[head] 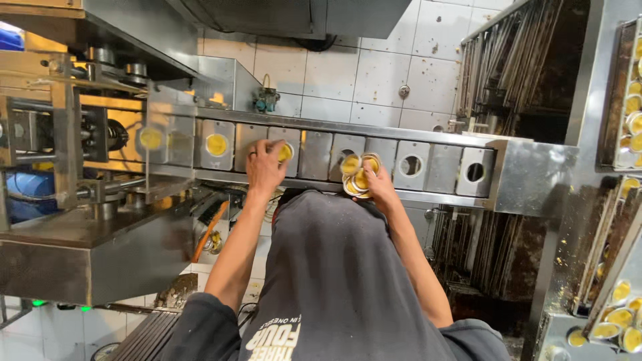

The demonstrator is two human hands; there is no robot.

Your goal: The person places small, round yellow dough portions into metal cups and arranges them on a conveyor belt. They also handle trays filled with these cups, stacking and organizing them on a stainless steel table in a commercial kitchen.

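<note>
Near the apron, the right hand (382,188) clutches a cluster of tart cups (358,175), fingers curled under them. The left hand (265,167) pinches one cup (285,152) on the conveyor (314,155). Looks like thin foil with soft filling: light, easily crushed, so grip the rims.

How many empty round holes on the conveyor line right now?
2. Both are at the right end of the conveyor: one hole just right of the right hand, the other hole in the last plate. More may hide behind the hands.
</note>
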